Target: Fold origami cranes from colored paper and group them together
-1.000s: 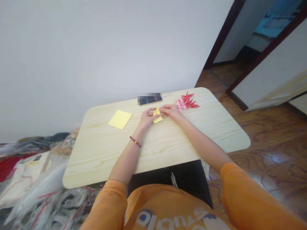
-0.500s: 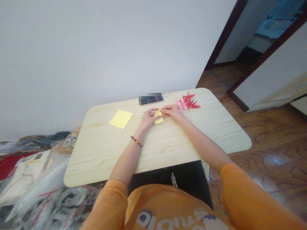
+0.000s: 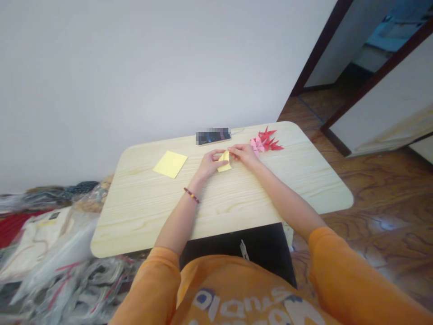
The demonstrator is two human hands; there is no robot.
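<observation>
A small piece of folded yellow paper is between my two hands, just above or on the middle of the table. My left hand grips its left side, thumb across the front and fingers behind. The fingertips of my right hand pinch its upper right corner. Left of my hands lies a flat square stack of yellow paper. Close beyond my right hand are a pink folded paper flower and several red folded paper pieces with pointed tips.
The pale wooden table stands against a white wall. A phone, partly blurred out, lies at its back edge. Plastic-wrapped bundles crowd the floor at the left. At the right are a wooden floor and an open doorway.
The folded yellow paper has tilted and looks narrower, its top corner drawn slightly to the right by my right fingers. Both hands keep their hold. The view has shifted slightly.
</observation>
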